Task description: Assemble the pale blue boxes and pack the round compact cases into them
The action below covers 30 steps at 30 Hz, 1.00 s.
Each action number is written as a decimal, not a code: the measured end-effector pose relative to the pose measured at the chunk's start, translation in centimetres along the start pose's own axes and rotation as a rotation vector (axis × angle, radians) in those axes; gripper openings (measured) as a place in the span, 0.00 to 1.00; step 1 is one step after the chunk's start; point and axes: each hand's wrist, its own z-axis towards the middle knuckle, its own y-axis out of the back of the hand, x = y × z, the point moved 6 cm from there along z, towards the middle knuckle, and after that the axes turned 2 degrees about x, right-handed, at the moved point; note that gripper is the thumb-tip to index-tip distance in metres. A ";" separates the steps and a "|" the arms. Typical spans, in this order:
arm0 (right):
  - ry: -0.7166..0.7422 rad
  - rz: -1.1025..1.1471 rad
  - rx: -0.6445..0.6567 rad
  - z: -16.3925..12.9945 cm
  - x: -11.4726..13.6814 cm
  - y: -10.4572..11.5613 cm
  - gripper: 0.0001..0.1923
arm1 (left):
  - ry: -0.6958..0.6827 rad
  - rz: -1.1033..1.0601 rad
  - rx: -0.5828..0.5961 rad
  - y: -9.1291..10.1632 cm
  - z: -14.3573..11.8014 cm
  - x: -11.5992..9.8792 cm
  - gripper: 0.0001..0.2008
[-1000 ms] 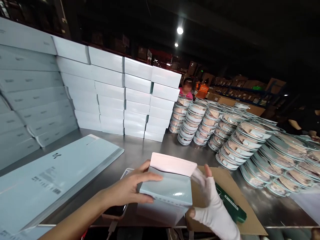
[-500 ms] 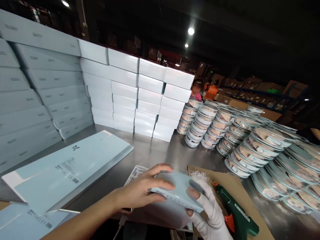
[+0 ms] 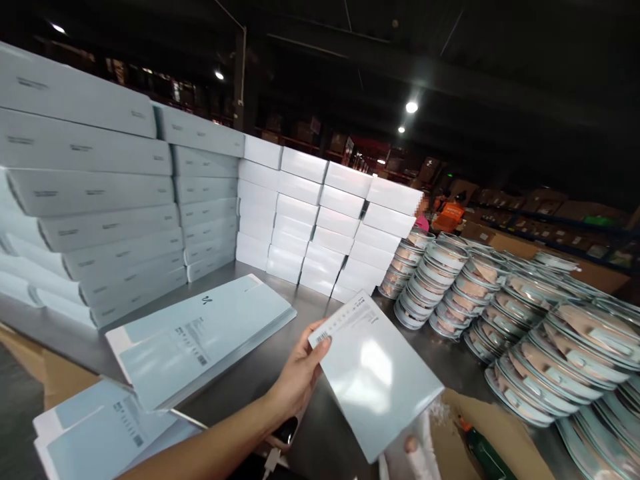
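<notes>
Both hands [image 3: 300, 377] grip closed pale-blue box [image 3: 375, 373], contents hidden.

left arm: bare, reaching in from lower left, forearm angled up to the right | left hand [image 3: 299, 373]: bare, fingers curled, thumb tip forward, closed in a pinch at its fingertips | right hand [image 3: 411, 448]: white-gloved, low at the frame's bottom, mostly hidden, one bare fingertip showing, grip unclear | hands: near each other
</notes>
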 end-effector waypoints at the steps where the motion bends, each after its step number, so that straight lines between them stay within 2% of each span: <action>1: -0.067 0.000 0.001 0.6 -0.1 -0.2 0.44 | 0.001 0.030 0.001 0.4 0.2 0.0 0.33; 3: -0.121 -0.120 -0.042 2.4 0.5 0.4 0.37 | -0.002 0.137 -0.002 1.8 0.6 0.0 0.36; 6: 0.021 -0.510 -0.069 6.2 3.1 1.5 0.33 | -0.055 0.371 -0.062 5.9 0.6 -0.9 0.36; 8: 0.177 -0.889 0.004 8.6 4.3 0.7 0.31 | -0.108 0.535 -0.118 9.5 0.2 -2.0 0.27; 11: 0.354 -1.324 0.198 10.9 3.3 -2.0 0.29 | -0.130 0.774 -0.215 15.2 -0.4 -3.3 0.21; 16: 0.344 -1.474 0.374 13.7 0.3 -5.9 0.32 | -0.091 1.150 -0.427 24.0 -0.4 -5.0 0.27; 19: 0.334 -1.524 0.412 15.0 -0.2 -7.9 0.31 | -0.017 1.351 -0.582 27.7 -0.5 -5.5 0.26; 22: 0.321 -1.561 0.368 14.5 0.1 -9.4 0.33 | 0.016 1.495 -0.663 29.2 -0.7 -6.1 0.21; 25: 0.367 -1.547 0.305 11.2 1.5 -9.8 0.34 | -0.075 1.607 -0.705 28.7 -0.6 -8.4 0.25; 27: 0.578 -1.510 0.223 7.7 4.0 -9.8 0.28 | -0.174 1.669 -0.719 27.3 -0.8 -10.8 0.27; 30: 1.083 -1.451 -0.058 1.0 9.2 -9.0 0.19 | -0.284 1.729 -0.723 23.5 -2.2 -14.2 0.27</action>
